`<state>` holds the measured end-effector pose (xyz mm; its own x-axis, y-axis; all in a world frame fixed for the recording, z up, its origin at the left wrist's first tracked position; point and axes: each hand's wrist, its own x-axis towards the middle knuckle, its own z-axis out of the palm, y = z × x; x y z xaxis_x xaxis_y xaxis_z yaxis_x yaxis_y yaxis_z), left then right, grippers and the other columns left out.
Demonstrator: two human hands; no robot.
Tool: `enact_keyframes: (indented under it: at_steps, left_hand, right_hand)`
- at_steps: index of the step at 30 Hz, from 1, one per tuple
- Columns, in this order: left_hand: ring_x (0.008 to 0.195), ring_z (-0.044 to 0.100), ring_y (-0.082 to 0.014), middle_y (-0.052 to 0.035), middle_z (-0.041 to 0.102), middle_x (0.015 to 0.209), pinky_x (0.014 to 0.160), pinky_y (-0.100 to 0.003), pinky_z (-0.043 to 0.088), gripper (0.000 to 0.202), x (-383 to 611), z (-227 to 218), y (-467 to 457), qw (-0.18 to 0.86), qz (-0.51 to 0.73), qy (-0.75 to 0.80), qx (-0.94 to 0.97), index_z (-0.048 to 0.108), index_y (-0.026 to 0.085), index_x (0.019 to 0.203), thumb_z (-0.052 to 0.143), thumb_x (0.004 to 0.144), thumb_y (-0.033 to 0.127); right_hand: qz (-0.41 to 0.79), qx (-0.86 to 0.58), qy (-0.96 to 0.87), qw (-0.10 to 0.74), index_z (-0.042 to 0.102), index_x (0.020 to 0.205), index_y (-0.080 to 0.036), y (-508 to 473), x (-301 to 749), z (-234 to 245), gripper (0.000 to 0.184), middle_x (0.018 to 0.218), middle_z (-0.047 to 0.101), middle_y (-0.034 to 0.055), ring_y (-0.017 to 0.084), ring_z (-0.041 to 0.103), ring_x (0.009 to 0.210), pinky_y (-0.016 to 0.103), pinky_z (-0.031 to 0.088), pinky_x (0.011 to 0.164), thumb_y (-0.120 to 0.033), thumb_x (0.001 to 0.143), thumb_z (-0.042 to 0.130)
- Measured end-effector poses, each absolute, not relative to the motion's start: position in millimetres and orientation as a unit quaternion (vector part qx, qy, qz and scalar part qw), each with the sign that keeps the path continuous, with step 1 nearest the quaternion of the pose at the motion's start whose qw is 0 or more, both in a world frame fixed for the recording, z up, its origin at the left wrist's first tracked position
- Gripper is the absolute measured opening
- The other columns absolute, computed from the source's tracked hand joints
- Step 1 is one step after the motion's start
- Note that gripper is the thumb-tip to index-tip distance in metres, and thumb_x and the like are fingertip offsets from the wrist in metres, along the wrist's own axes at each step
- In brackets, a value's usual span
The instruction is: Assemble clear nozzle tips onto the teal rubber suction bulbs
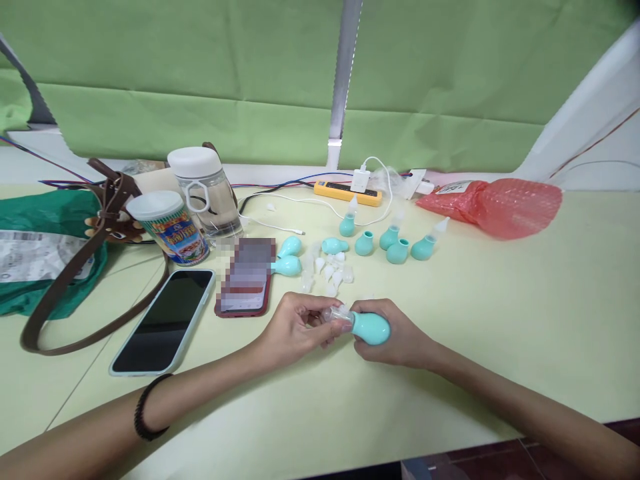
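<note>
Near the middle, the left hand point(295, 328) pinches a clear nozzle point(336, 313) at the neck of a teal bulb point(373, 328) wrapped by the right hand's point(400, 335) curled fingers, while beyond, three nozzle-fitted bulbs point(423, 248) stand among bare bulbs point(364, 245).

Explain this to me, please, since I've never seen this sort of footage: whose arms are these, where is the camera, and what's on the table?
There's no machine here: these are one person's bare hands. The single picture comes from a camera worn on their head, looking forward and down, so the forearms reach in from the bottom.

The right hand holds a teal bulb. The left hand holds a clear piece at its narrow end; whether it is fully seated, I can't tell.

Beyond them on the table lie more teal bulbs and small white tips. Towards the left are two phones, a printed cup and a clear bottle.
</note>
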<state>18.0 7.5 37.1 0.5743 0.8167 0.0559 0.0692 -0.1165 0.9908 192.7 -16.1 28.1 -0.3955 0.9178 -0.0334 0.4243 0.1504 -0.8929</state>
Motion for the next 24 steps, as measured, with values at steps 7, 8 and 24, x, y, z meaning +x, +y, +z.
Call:
enact_keyframes:
  at_steps: [7, 8, 24]
  left_hand:
    - [0.044, 0.046, -0.0080, -0.0002, 0.053, 0.052, 0.043, -0.020, 0.039, 0.025, 18.3, 42.0, 10.6, 0.574, 0.303, 0.324, 0.688, 0.064, 0.010, 0.080, 0.062, 0.066, 0.031]
    - [0.044, 0.045, -0.0078, 0.0002, 0.053, 0.052, 0.043, -0.020, 0.039, 0.027, 18.0, 43.0, 12.6, 0.574, 0.297, 0.329, 0.688, 0.064, 0.011, 0.083, 0.063, 0.065, 0.031]
    - [0.092, 0.043, -0.0280, -0.0146, 0.053, 0.097, 0.070, -0.038, 0.041, 0.029, 1.2, 37.1, 52.2, -0.097, 0.095, 0.340, 0.930, 0.054, 0.014, 0.105, 0.044, 0.079, 0.023]
  right_hand:
    - [0.539, -0.457, -0.655, 0.268, 0.047, 0.061, -0.016, -16.1, 194.1, 31.8, 0.014, 0.058, 0.045, -0.0042, 0.007, 0.042, 0.052, 0.017, 0.034, 0.043, -0.010, 0.054, 0.058]
    - [0.556, -0.449, -0.647, 0.263, 0.049, 0.064, -0.016, -15.3, 195.0, 32.6, 0.015, 0.057, 0.046, -0.0042, 0.006, 0.042, 0.050, 0.017, 0.033, 0.042, -0.012, 0.055, 0.060]
    - [0.518, -0.435, -0.539, 0.502, 0.057, 0.077, -0.015, 1.0, 208.8, 27.1, 0.018, 0.072, 0.058, 0.0042, 0.014, 0.053, 0.059, 0.031, 0.044, 0.058, -0.030, 0.068, 0.061]
